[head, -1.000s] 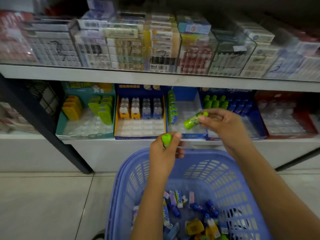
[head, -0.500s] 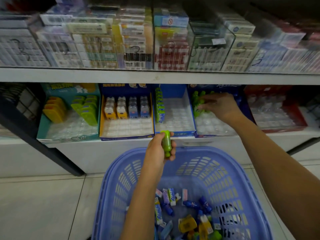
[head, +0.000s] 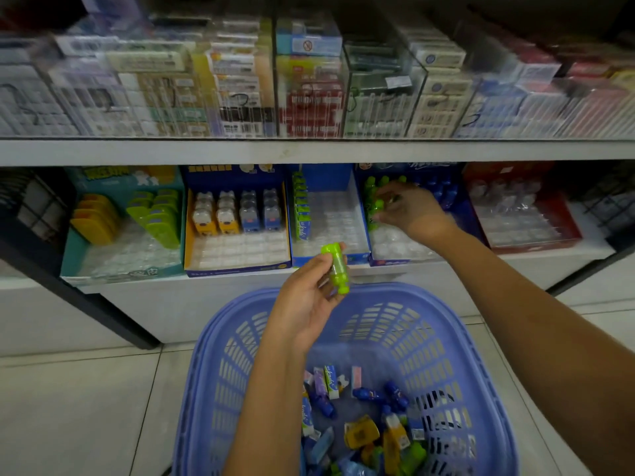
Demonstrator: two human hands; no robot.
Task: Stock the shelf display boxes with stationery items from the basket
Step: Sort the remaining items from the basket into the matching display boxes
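My left hand (head: pixel 309 297) holds a green bottle-shaped eraser (head: pixel 336 267) above the far rim of the purple basket (head: pixel 220 355). My right hand (head: pixel 412 211) reaches into the blue display box (head: pixel 405 259) on the lower shelf, fingers at the row of green bottles (head: pixel 372 197) in its clear tray. Whether those fingers still pinch a bottle is blurred. Mixed stationery items (head: pixel 360 424), blue, yellow and green, lie in the basket's bottom.
Other display boxes stand along the lower shelf: a teal one (head: pixel 120 266), a blue-yellow one (head: pixel 237 262), a narrow blue one (head: pixel 326 255), a red one (head: pixel 536 235). Clear bins (head: pixel 309 91) of packs fill the upper shelf. A dark shelf post (head: pixel 86 297) slants left.
My right hand carried its green bottle from above the basket into the blue display box. My left hand rose slightly and tilted its green bottle. The view shifted closer.
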